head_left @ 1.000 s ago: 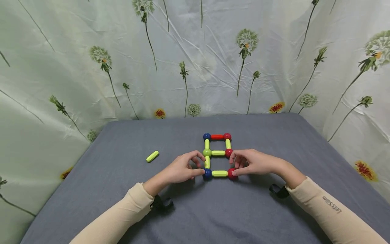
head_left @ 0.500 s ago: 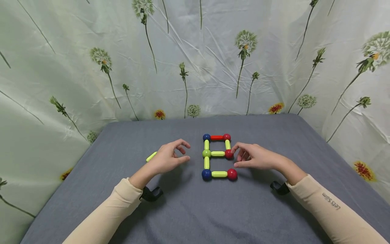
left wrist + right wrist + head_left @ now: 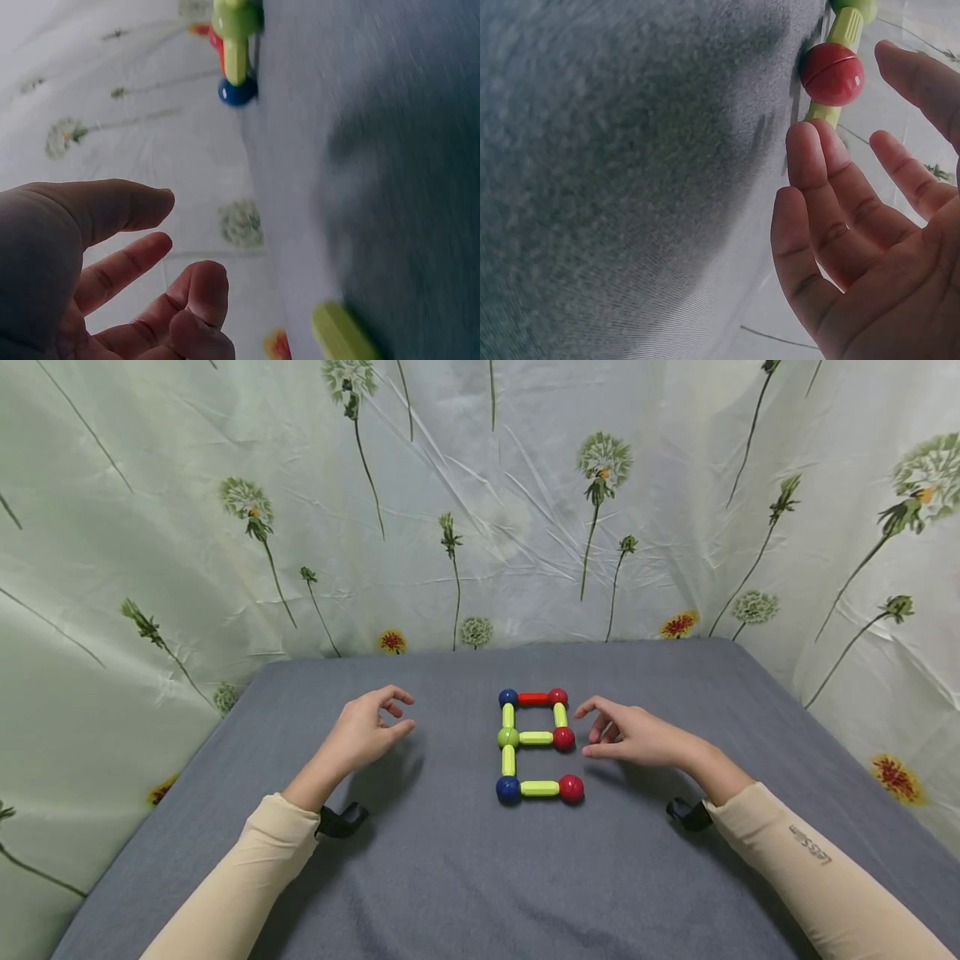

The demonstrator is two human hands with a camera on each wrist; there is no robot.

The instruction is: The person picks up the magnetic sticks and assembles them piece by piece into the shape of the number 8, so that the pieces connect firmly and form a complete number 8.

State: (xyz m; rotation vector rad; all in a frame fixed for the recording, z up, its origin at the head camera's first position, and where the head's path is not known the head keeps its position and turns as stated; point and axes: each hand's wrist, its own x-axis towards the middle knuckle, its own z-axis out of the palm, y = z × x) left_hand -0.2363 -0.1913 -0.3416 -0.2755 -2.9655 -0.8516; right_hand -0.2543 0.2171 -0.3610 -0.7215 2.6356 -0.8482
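Several magnetic balls and rods join into a figure on the cloth: a red rod (image 3: 533, 698) at the far end, a green ball (image 3: 508, 737) at middle left, a blue ball (image 3: 508, 789) and a red ball (image 3: 572, 788) at the near end. My left hand (image 3: 362, 728) hovers left of it, fingers loosely bent and holding nothing. A loose yellow-green rod (image 3: 343, 332) lies below that hand in the left wrist view; the hand hides it in the head view. Just right of the middle red ball (image 3: 563, 738), my right hand (image 3: 641, 735) is raised, relaxed and holding nothing.
A grey cloth (image 3: 465, 868) covers the table. Behind and at the sides hangs a pale curtain (image 3: 510, 568) with dandelion prints. Each wrist wears a black strap, the left strap (image 3: 342, 820) near the cloth.
My left hand has left the near blue ball and moved left, over the loose rod. My right hand has let go of the near red ball and drawn slightly away and up.
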